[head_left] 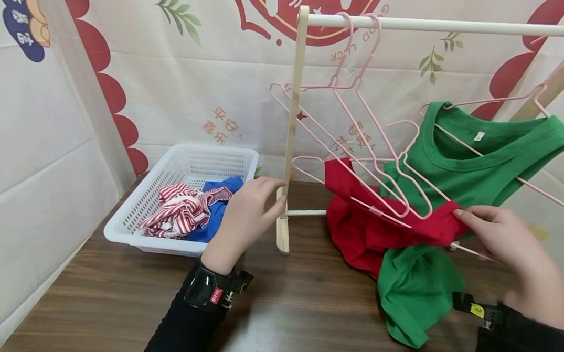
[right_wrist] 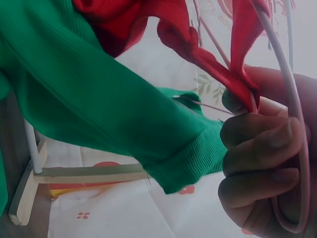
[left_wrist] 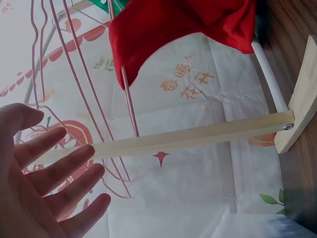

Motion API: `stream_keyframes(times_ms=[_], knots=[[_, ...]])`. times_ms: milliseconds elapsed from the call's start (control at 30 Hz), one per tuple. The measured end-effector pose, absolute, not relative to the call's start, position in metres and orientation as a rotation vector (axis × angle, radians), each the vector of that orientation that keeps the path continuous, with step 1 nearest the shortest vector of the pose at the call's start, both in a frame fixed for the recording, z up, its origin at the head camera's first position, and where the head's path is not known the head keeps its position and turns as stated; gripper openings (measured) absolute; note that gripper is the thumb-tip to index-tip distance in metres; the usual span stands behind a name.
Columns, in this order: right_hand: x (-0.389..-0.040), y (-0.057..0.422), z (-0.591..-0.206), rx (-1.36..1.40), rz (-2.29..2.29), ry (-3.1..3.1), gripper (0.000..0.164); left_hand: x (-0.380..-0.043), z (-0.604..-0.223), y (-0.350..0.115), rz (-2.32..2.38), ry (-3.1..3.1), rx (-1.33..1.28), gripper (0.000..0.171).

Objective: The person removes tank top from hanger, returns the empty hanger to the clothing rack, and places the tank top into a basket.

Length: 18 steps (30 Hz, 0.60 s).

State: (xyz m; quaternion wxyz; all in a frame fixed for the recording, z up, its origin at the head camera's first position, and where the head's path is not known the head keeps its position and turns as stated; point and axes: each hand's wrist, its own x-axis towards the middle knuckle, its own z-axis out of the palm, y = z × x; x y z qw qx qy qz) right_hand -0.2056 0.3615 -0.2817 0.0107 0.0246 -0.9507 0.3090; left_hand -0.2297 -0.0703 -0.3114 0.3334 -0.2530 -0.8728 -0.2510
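My right hand (head_left: 511, 238) pinches one end of a red tank top (head_left: 379, 227) against a pink hanger (right_wrist: 295, 109). In the right wrist view the fingers curl round the hanger's end, with red fabric under the thumb. The other end of the red top also sits over this hanger, whose hook is free of the rod. My left hand (head_left: 244, 216) is beside the wooden rack post (head_left: 295, 119), holding nothing, its fingers spread in the left wrist view. Behind the red top, a green tank top (head_left: 480, 187) hangs on another pink hanger; green fabric (head_left: 418, 292) also shows below.
A white basket (head_left: 124, 227) at the left holds a red-and-white striped garment (head_left: 181, 213) and a blue one (head_left: 214, 223). Two bare pink hangers (head_left: 349, 40) hang from the white rod (head_left: 435, 25). The rack stands on a brown wooden table (head_left: 116, 295) against a printed cloth backdrop.
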Motion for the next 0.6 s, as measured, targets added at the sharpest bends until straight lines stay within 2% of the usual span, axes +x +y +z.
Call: stream_keyframes(times_ms=[300,600], knots=[[-0.203,0.369,-0.284,0.067,0.976,-3.032,0.05,-0.231,-0.313,-0.074,-0.704,-2.283,-0.66,0.027],[-0.203,0.35,-0.28,0.273,0.992,-3.071,0.037,-0.237,-0.32,-0.074,-0.796,-2.37,-0.649,0.034]])
